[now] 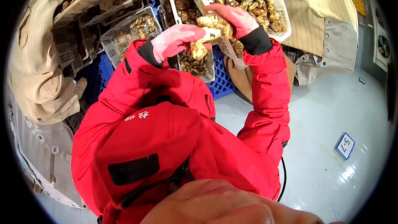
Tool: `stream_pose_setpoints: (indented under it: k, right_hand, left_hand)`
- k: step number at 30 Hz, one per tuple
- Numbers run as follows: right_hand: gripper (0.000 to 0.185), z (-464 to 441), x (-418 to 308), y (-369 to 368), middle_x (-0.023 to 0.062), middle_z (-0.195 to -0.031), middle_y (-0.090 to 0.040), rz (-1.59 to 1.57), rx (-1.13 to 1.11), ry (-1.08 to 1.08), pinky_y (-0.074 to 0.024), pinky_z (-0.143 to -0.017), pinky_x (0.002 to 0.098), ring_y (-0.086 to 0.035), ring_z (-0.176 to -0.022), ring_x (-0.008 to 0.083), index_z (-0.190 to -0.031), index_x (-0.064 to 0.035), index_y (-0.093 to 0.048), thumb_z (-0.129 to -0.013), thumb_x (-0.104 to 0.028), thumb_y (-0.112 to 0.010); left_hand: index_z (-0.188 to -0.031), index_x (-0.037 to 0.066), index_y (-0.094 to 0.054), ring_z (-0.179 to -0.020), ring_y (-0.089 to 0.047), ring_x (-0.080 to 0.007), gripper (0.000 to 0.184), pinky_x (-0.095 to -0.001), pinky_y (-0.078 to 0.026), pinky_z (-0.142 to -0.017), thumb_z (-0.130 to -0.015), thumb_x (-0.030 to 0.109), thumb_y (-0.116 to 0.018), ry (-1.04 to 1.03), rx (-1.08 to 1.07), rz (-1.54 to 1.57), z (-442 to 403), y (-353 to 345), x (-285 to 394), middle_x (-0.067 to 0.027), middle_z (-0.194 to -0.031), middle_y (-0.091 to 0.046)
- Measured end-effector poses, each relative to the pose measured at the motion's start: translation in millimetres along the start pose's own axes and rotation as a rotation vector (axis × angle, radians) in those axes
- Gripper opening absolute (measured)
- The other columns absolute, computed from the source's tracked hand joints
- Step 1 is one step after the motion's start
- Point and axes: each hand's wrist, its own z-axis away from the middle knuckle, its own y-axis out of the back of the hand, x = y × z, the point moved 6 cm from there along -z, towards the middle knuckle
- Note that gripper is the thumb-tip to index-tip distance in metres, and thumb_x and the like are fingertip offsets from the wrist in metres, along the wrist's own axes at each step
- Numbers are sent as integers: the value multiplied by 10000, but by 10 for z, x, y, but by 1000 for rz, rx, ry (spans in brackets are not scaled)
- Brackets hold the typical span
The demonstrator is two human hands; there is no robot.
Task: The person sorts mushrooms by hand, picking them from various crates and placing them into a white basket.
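Both my hands wear pink gloves and meet above the crates. My left hand (176, 40) has its fingers closed on a pale, brown-mottled mushroom (199, 50) that hangs downward. In my right hand (237, 20) is another thick mushroom (220, 23), gripped from above and to the right. The two pieces touch between my hands; whether they are joined I cannot tell. Right beneath, a white perforated crate (210, 71) holds smaller mushrooms. A fuller white crate (286, 14) of large mushrooms stands just beyond my right hand.
More white crates of mushrooms, one at the left (108, 41), stand stacked on blue plastic pallets (222, 81). Beige covers (37, 58) drape over both sides. A sign marked 5-7 (345, 145) lies on the pale floor. A fan unit (382, 46) is at the far right.
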Motion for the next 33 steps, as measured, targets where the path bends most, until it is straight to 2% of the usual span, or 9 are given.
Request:
stream_pose_setpoints:
  k: [1,3,10,14,19,28,29,31,33]
  right_hand:
    - [393,18,-26,27,38,-1156,-584,276,60,124,-409,-903,295,-548,-1037,172,-1248,-57,-515,-909,-253,-470]
    - [401,99,448,-1,71,-1091,-595,-843,273,-359,-458,-835,291,-575,-964,179,-1258,-54,-494,-935,-291,-482]
    - [484,263,422,127,121,-1078,-598,-813,376,-469,-479,-826,287,-597,-928,170,-1244,-28,-490,-925,-392,-489]
    - [547,122,229,24,127,-1165,-548,-948,308,-209,-464,-868,299,-566,-1018,189,-1300,-21,-424,-919,-406,-497]
    - [456,-68,-115,-159,48,-1201,-554,-952,261,-118,-445,-862,289,-532,-1050,132,-1316,-120,-436,-956,-398,-390]
    - [426,30,-63,-19,-10,-855,-644,-311,283,-560,-456,-642,231,-568,-704,91,-1151,-98,-618,-883,-418,-532]
    - [393,-18,-174,14,6,-839,-649,-79,291,-420,-459,-649,232,-569,-708,84,-1124,-88,-628,-877,-378,-531]
    - [474,-64,-220,0,72,-904,-673,100,212,-549,-453,-754,276,-608,-833,152,-1069,-53,-638,-856,-468,-551]
    - [423,-100,-164,-39,74,-939,-664,-8,201,-491,-455,-741,265,-597,-831,143,-1124,-80,-619,-879,-407,-509]
  left_hand:
    - [-1212,-36,-496,-920,-605,-159,435,-277,-468,-812,-940,303,-482,46,36,-4,5,15,-4,-106,-1001,-631]
    - [-1215,-34,-494,-884,-622,-185,406,-318,-492,-801,-947,271,-480,-79,87,228,-49,84,-22,-117,-1001,-630]
    - [-1138,-19,-536,-769,-619,-203,387,-310,-490,-671,-954,313,-459,-250,238,313,72,115,269,-105,-886,-641]
    - [-1120,0,-551,-754,-611,-192,409,-313,-473,-663,-962,352,-415,-191,278,331,147,-26,273,-93,-941,-631]
    - [-1145,9,-523,-751,-573,-188,456,-299,-453,-633,-954,405,-399,3,-160,934,30,-271,2,-87,-951,-610]
    - [-1176,14,-529,-811,-610,-122,483,-233,-486,-684,-941,424,-431,114,107,109,94,-111,5,-77,-968,-637]
    - [-1162,10,-534,-820,-609,-117,448,-236,-488,-683,-936,390,-457,111,90,25,81,-114,5,-73,-971,-638]
    - [-1135,4,-546,-838,-608,-106,381,-241,-491,-681,-925,320,-509,101,57,-145,26,-100,14,-67,-977,-640]
    - [-1082,-17,-571,-789,-621,-105,330,-226,-493,-664,-889,250,-576,71,100,-99,-41,-2,-77,-71,-932,-653]
